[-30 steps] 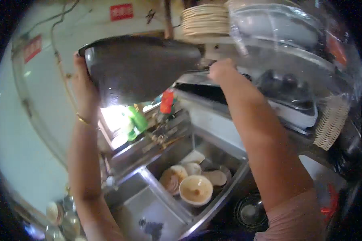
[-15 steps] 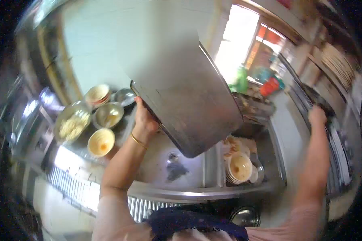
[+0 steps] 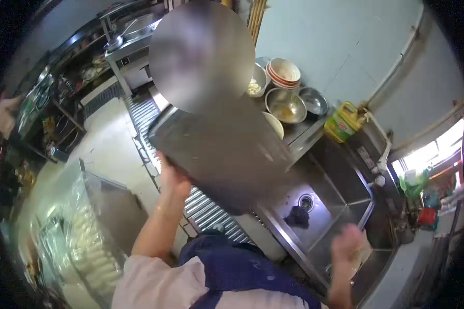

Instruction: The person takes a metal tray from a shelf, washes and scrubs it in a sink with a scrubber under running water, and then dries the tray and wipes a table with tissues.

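Note:
My left hand (image 3: 174, 183) is closed on the edge of a large grey rectangular metal tray (image 3: 216, 154), tilted in front of my body. A blurred patch covers the tray's upper part. My right hand (image 3: 347, 243) is above the right part of the metal sink (image 3: 322, 203), smeared by motion, so its fingers are unclear. Pale bowls (image 3: 365, 255) in the sink are partly behind it. A dark scrubbing pad (image 3: 297, 217) lies beside the drain (image 3: 305, 202).
Stacked bowls (image 3: 284, 71), metal bowls (image 3: 286, 105) and a yellow jug (image 3: 343, 122) stand along the wall. A plastic-covered container (image 3: 87, 232) is at lower left. A floor grate (image 3: 209, 208) runs below the sink edge. Metal shelving (image 3: 134, 41) stands far left.
My view and body have turned left, and the tray has come along in my left hand. My right hand has left the rack on the right and is now over the sink.

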Available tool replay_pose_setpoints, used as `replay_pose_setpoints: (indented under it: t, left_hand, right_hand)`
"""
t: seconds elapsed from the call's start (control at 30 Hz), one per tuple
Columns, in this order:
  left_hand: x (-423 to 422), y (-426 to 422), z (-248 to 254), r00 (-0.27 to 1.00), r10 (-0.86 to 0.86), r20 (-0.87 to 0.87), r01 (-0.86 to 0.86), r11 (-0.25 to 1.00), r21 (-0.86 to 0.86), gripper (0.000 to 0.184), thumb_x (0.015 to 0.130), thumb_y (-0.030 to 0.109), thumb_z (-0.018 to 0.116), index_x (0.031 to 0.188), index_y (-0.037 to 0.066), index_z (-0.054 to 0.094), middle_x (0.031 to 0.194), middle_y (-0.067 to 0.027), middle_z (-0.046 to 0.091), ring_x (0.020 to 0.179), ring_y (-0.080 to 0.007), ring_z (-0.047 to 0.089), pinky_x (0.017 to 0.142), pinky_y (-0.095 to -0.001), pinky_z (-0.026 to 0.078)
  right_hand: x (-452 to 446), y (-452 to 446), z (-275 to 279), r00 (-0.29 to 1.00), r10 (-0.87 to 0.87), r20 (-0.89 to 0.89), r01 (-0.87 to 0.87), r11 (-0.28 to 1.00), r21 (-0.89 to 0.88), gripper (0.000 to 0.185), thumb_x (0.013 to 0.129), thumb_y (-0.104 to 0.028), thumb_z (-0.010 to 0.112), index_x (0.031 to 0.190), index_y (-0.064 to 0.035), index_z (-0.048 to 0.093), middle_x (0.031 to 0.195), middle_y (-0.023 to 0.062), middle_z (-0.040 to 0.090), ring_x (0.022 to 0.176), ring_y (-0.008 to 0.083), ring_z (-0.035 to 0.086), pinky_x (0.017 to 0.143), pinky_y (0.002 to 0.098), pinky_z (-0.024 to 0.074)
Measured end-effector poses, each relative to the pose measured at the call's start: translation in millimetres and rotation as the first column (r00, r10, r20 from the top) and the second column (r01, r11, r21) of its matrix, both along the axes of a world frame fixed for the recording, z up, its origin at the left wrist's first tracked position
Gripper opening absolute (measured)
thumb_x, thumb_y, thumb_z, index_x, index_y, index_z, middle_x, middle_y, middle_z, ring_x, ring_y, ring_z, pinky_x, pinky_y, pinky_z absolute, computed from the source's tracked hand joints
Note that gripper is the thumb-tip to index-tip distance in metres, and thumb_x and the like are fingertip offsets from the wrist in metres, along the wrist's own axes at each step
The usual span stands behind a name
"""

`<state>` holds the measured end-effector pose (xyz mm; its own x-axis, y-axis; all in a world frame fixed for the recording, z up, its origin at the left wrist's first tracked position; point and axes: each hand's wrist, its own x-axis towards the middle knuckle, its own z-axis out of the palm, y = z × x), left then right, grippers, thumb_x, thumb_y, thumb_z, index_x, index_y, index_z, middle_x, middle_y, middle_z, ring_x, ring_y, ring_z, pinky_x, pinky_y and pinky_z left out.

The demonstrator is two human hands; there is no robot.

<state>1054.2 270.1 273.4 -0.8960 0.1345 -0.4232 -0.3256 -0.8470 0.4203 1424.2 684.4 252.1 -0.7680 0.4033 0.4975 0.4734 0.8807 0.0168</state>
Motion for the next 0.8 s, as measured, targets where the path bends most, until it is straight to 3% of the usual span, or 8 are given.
replay_pose_setpoints:
  t: [0.03, 0.07, 0.13, 0.17, 0.27, 0.4, 0.6, 0.8]
  left_hand:
    - [9.1, -19.3, 17.2, 0.991, 0.129, 0.036, -0.126, 0.99, -0.064, 0.064, 0.095, 0.058, 0.037, 0.138, 0.01, 0.042, 0.14, -0.0096, 0.045, 0.127, -0.03, 0.043, 0.109, -0.0488, 0.031]
    - [8.6, -51.7, -11.4, 0.967, 0.164, -0.196, -0.173, 0.984, -0.033, 0.063, 0.096, 0.059, 0.034, 0.14, 0.015, 0.04, 0.14, -0.0053, 0.045, 0.126, -0.0262, 0.043, 0.107, -0.0444, 0.034]
    - [36.8, -75.4, 13.0, 0.92, 0.367, -0.139, -0.39, 0.895, -0.216, 0.062, 0.097, 0.058, 0.031, 0.139, 0.013, 0.04, 0.138, -0.007, 0.046, 0.124, -0.026, 0.045, 0.107, -0.0434, 0.036]
    - [58.5, -108.3, -5.8, 0.899, 0.315, -0.303, -0.366, 0.922, -0.127, 0.064, 0.097, 0.058, 0.028, 0.14, 0.011, 0.039, 0.139, -0.0086, 0.046, 0.126, -0.0265, 0.044, 0.107, -0.0434, 0.036]
    - [86.9, -91.8, 32.8, 0.834, 0.534, -0.139, -0.546, 0.761, -0.351, 0.063, 0.099, 0.056, 0.026, 0.14, 0.009, 0.037, 0.14, -0.0101, 0.044, 0.127, -0.0276, 0.044, 0.109, -0.0433, 0.035]
    - [103.0, -108.6, 23.8, 0.742, 0.67, -0.003, -0.616, 0.681, -0.397, 0.059, 0.1, 0.051, 0.025, 0.139, 0.008, 0.038, 0.136, -0.0134, 0.047, 0.123, -0.0297, 0.045, 0.107, -0.0459, 0.035]
    - [99.9, -138.1, -9.7, 0.668, 0.722, -0.177, -0.73, 0.592, -0.342, 0.056, 0.097, 0.054, 0.037, 0.13, 0.01, 0.047, 0.124, -0.0057, 0.056, 0.111, -0.0229, 0.056, 0.097, -0.0383, 0.044]
    - [55.5, -172.4, -19.3, 0.682, 0.721, -0.12, -0.728, 0.654, -0.205, 0.055, 0.098, 0.053, 0.036, 0.129, 0.01, 0.049, 0.126, -0.0048, 0.056, 0.113, -0.0226, 0.055, 0.098, -0.0389, 0.044]
  right_hand:
    - [-24.8, -32.8, -39.3, 0.992, 0.127, -0.016, -0.128, 0.991, -0.03, 0.019, 0.063, -0.009, 0.06, 0.082, -0.0065, 0.062, 0.084, 0.0128, 0.06, 0.085, 0.0327, 0.057, 0.075, 0.046, 0.0413]
    - [-45.6, -60.7, -49.9, 0.953, 0.301, 0.044, -0.294, 0.948, -0.123, 0.023, 0.064, -0.012, 0.063, 0.087, -0.0097, 0.064, 0.094, 0.0106, 0.059, 0.095, 0.0298, 0.055, 0.083, 0.0482, 0.0382]
    - [-92.4, -118.5, -59.4, 0.815, 0.565, 0.126, -0.514, 0.806, -0.294, 0.028, 0.066, -0.016, 0.068, 0.094, -0.0144, 0.066, 0.107, 0.0067, 0.059, 0.109, 0.0264, 0.051, 0.093, 0.0509, 0.0339]
    - [-110.6, -141.3, -60.9, 0.735, 0.662, 0.146, -0.584, 0.727, -0.361, 0.029, 0.067, -0.017, 0.07, 0.095, -0.016, 0.066, 0.11, 0.0049, 0.058, 0.113, 0.0258, 0.05, 0.096, 0.0515, 0.0327]
    - [-139.9, -153.1, -39.4, 0.599, 0.797, 0.081, -0.702, 0.571, -0.425, 0.031, 0.068, -0.018, 0.071, 0.098, -0.0154, 0.066, 0.113, 0.0037, 0.058, 0.118, 0.026, 0.048, 0.101, 0.0523, 0.0305]
    - [-171.5, -135.9, -83.8, 0.498, 0.862, 0.093, -0.755, 0.483, -0.444, 0.023, 0.07, -0.016, 0.07, 0.093, -0.0155, 0.065, 0.106, 0.0024, 0.061, 0.11, 0.0272, 0.052, 0.101, 0.0532, 0.0313]
    - [-217.2, -168.0, -110.5, 0.541, 0.831, -0.13, -0.764, 0.421, -0.489, 0.007, 0.076, -0.024, 0.061, 0.074, -0.0187, 0.066, 0.09, 0.0008, 0.065, 0.098, 0.0229, 0.057, 0.097, 0.0516, 0.0358]
    - [-278.8, -202.2, -128.4, 0.367, 0.922, 0.125, -0.746, 0.372, -0.552, 0.015, 0.08, -0.025, 0.063, 0.075, -0.0119, 0.065, 0.083, 0.0043, 0.064, 0.09, 0.0253, 0.058, 0.096, 0.0502, 0.0343]
